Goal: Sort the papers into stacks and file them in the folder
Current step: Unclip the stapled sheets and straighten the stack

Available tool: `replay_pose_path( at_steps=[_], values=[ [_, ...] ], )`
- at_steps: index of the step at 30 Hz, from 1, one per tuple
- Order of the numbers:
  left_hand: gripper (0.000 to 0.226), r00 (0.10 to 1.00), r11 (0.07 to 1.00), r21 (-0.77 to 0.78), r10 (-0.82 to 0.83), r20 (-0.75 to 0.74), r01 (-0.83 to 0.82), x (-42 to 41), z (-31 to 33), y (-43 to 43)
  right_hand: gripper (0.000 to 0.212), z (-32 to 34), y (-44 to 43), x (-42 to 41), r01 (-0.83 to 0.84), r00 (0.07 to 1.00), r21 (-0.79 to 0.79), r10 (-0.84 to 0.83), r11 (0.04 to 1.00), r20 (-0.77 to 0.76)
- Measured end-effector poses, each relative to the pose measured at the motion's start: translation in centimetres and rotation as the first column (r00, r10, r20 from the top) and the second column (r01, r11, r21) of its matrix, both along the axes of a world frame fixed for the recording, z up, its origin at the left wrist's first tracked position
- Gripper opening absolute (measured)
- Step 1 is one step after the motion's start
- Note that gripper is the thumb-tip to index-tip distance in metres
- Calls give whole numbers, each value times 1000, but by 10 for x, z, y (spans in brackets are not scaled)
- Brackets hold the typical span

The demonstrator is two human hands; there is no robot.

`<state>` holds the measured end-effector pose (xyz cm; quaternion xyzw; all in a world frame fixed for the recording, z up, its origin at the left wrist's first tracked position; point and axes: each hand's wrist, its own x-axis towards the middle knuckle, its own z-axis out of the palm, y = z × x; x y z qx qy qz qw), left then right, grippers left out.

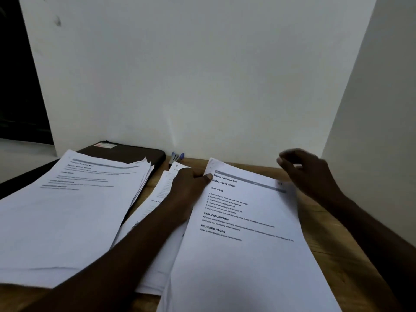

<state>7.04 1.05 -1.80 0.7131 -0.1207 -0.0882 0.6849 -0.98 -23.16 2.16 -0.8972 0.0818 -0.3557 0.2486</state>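
The left stack (67, 210) lies on the folder (126, 152) — middle papers (158, 199), right stack (243, 248) alongside, pens (177, 156) behind.

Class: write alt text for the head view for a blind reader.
A left hand pinches the edge of a printed sheet headed Replace Toilet Paper Roll over a wooden desk; the blurred right hand is near its far corner. A paper stack overlaps a dark folder.

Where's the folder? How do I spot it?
Look at the wooden table by the white wall. At its back left, partly under the biggest paper stack, lies the folder. It is the only dark, flat thing there.
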Motion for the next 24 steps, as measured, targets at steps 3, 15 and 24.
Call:
replay_pose_path(
  at_steps=[3,15,24],
  values=[
    [20,999,993,109,31,43,-36,-2,1,-3,18,29,35,33,-88,994,-101,94,991,60],
    [23,999,987,151,42,32,-46,13,-13,-10,39,6,169,212,-198,818,65,202,978,-538],
    [29,985,989,-9,143,-97,-145,29,-21,-12,43,-12,180,271,-179,772,-70,96,981,-629]
  ],
)
